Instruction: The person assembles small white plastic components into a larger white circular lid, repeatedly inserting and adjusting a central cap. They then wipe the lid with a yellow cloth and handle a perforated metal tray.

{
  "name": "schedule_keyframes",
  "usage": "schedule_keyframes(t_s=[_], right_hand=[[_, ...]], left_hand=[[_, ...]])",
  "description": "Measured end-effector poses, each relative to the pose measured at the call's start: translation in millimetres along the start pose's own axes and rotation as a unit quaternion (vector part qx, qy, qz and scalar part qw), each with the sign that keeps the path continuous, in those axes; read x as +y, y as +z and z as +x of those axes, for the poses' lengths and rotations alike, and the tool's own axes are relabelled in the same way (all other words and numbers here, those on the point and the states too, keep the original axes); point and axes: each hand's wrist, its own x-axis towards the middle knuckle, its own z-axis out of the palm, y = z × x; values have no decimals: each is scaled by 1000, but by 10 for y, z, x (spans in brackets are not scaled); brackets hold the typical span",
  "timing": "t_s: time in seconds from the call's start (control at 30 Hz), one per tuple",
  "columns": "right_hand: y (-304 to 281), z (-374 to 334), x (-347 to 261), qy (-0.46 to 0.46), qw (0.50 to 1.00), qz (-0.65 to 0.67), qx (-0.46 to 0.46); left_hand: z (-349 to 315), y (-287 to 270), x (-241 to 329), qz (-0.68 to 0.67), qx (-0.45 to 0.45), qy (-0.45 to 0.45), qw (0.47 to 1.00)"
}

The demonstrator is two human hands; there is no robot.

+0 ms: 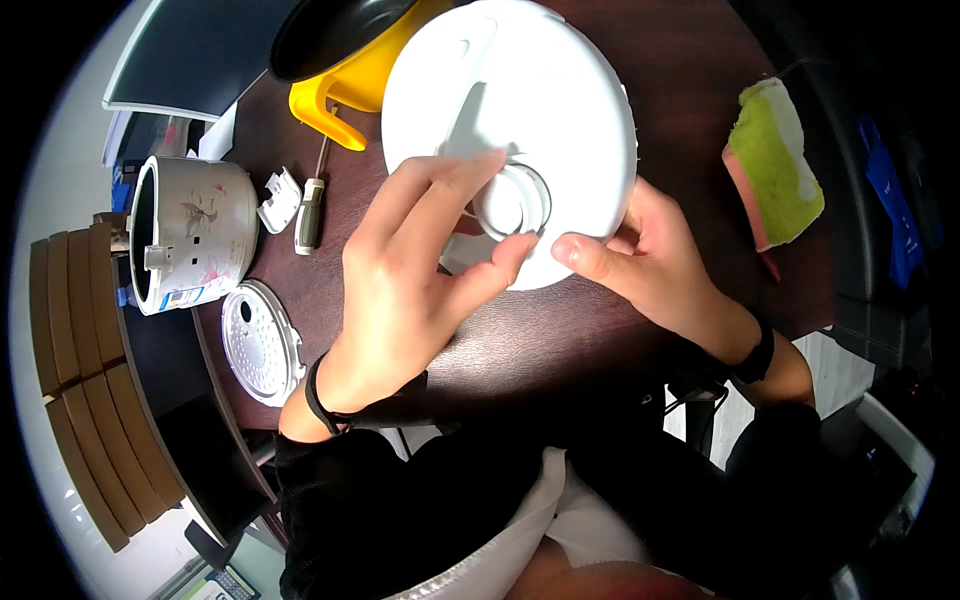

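Observation:
A round white rice cooker lid [585,110] is held up over the dark brown table. It has a long recess and a round opening near its lower edge. My left hand [405,250] has thumb and fingertips around a round white cap [520,200] at that opening; whether the cap is seated or loose, I cannot tell. On the lid's lower right edge, my right hand [670,260] grips with the thumb on top and the other fingers mostly hidden beneath.
To the left stand a white floral rice cooker body [215,225], a small white plastic part [281,202], a screwdriver [310,215] and a perforated inner lid [262,345]. A yellow container [375,75] with a black pan [320,40] is behind. A green cloth [775,165] lies right.

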Motion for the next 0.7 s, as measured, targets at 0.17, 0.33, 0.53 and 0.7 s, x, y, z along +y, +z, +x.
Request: schedule_keyframes(t_s=[0.17,0.33,0.53,0.7], right_hand=[[18,-4,-5,-6,1000,11,-10],[32,-6,15,-22,1000,3,-14],[53,-27,67,-65,998,-12,-14],[50,-15,85,-68,997,-20,-3]], left_hand=[[-53,24,-103,22,17,64,998],[-88,-25,-110,47,-9,66,997],[-114,41,-138,-4,38,78,996],[-93,37,-131,-29,32,55,998]])
